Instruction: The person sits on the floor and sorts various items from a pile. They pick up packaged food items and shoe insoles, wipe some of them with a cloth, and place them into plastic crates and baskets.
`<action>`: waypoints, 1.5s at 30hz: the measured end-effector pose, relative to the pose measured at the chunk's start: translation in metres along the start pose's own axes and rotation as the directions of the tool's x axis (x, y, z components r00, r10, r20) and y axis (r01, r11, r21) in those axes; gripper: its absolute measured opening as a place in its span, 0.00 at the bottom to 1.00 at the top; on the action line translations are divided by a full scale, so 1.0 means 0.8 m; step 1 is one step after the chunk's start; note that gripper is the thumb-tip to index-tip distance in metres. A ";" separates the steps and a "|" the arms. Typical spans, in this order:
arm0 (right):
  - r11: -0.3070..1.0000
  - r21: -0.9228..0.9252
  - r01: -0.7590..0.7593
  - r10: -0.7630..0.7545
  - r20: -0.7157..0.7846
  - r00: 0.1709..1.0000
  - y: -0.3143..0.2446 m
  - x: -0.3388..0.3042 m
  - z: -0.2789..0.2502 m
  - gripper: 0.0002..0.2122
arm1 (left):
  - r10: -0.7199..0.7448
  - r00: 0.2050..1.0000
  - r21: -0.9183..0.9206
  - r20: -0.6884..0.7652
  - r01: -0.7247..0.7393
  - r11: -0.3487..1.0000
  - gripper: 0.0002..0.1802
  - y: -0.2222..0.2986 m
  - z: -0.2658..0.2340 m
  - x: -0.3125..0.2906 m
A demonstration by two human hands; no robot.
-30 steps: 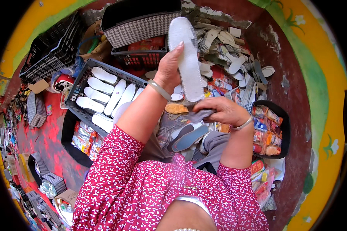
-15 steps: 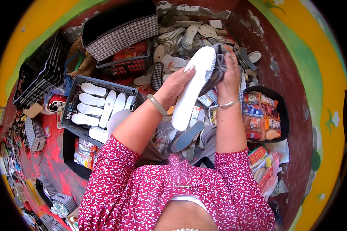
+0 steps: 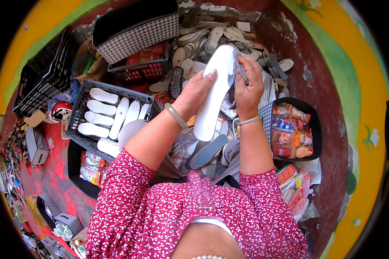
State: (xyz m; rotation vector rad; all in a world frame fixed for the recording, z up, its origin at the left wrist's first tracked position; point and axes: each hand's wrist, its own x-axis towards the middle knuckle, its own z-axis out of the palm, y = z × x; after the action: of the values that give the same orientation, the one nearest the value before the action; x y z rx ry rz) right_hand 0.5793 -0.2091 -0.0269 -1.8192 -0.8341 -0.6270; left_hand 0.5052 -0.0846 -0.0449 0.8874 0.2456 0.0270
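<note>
A white insole (image 3: 216,97) is held up slanting over my lap, its wide end farthest from me. My left hand (image 3: 198,91) is closed on its left edge, with the thumb lying on the white face. My right hand (image 3: 249,88) pinches a crumpled grey cloth (image 3: 242,71) against the insole's upper right edge. Part of the cloth is hidden by the insole and my fingers. A greyish patch shows along that edge. Below the insole, grey-blue insoles (image 3: 208,152) lie between my legs.
At left, a dark plastic crate (image 3: 75,129) holds several white insoles. Many loose insoles (image 3: 199,41) are heaped at the far side. A houndstooth box (image 3: 138,34) rests on a crate there. On the right stands a black-lined bin (image 3: 317,129) of packaged goods, near the wall (image 3: 333,103).
My right hand has slid a little toward me and left, with the cloth now pressed along the insole's edge. The insole has moved slightly left and away from me.
</note>
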 end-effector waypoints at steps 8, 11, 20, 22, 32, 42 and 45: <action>0.982 0.176 0.074 -0.131 0.335 0.933 -0.041 -0.031 0.012 0.18 | 0.211 0.946 -0.097 -0.245 -0.240 0.966 0.17 0.024 -0.037 0.022; 0.962 0.273 0.002 -0.115 0.397 0.910 -0.057 -0.033 0.008 0.18 | 0.241 0.884 -0.098 -0.401 -0.302 0.948 0.17 0.038 -0.053 0.023; 0.947 0.262 0.184 -0.284 0.423 0.860 -0.060 -0.049 -0.001 0.20 | 0.215 0.769 -0.227 -0.602 -0.423 0.877 0.20 0.051 -0.070 0.024; 0.953 0.246 0.174 -0.292 0.606 0.740 -0.061 -0.057 -0.001 0.17 | 0.187 0.726 -0.252 -0.662 -0.451 0.856 0.22 0.052 -0.072 0.029; 0.535 0.285 -0.795 0.461 0.690 0.558 0.004 -0.019 -0.024 0.13 | 0.391 0.782 -0.125 -0.486 -0.505 0.854 0.18 0.048 -0.062 0.026; -0.105 0.275 -0.956 0.344 0.912 0.224 -0.004 -0.048 0.011 0.11 | 0.162 0.984 -0.592 0.077 -0.086 0.801 0.34 0.033 -0.042 0.021; -0.188 0.259 -0.947 0.207 0.953 0.219 -0.007 -0.054 0.013 0.13 | 0.119 0.980 -0.654 0.157 0.013 0.756 0.27 0.033 -0.036 0.016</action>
State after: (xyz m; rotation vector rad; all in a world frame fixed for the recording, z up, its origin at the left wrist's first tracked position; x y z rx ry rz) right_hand 0.5484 -0.2091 -0.0592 -0.8826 -0.2195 1.2507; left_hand 0.5133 -0.0442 -0.0447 0.1845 0.0179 0.0770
